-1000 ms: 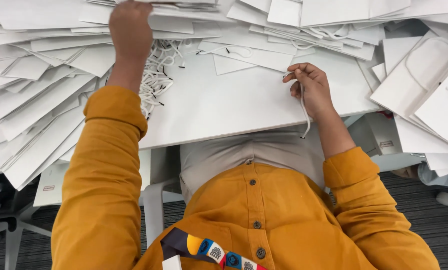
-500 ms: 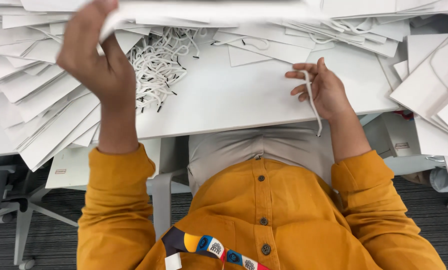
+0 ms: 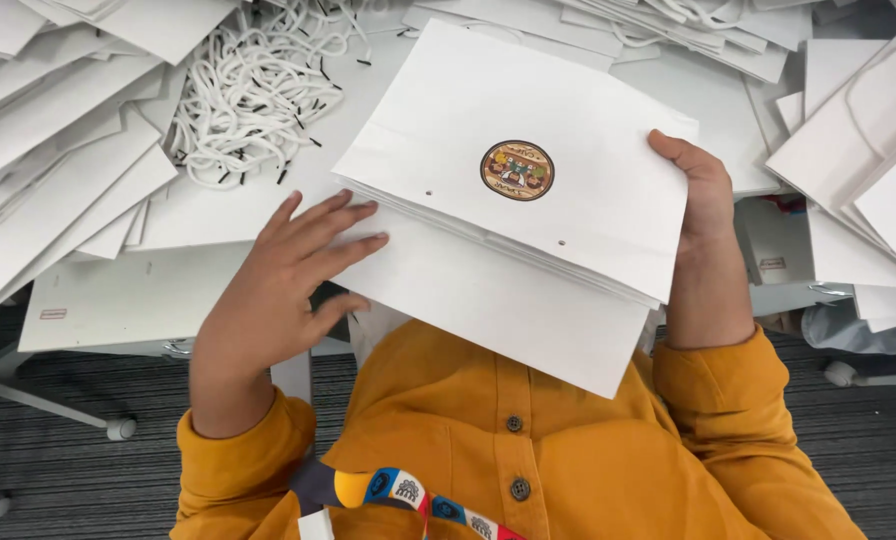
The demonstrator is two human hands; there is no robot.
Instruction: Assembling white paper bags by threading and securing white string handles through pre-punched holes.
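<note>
Over white table w/ cords: hands, left flat-open, right gripping paper bag.

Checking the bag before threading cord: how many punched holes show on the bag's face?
2: one hole near the left hand, one hole lower right of the round sticker. Others may be hidden.

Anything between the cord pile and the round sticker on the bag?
Head view: bare white tabletop, then blank bag paper between cord pile and round sticker.
</note>
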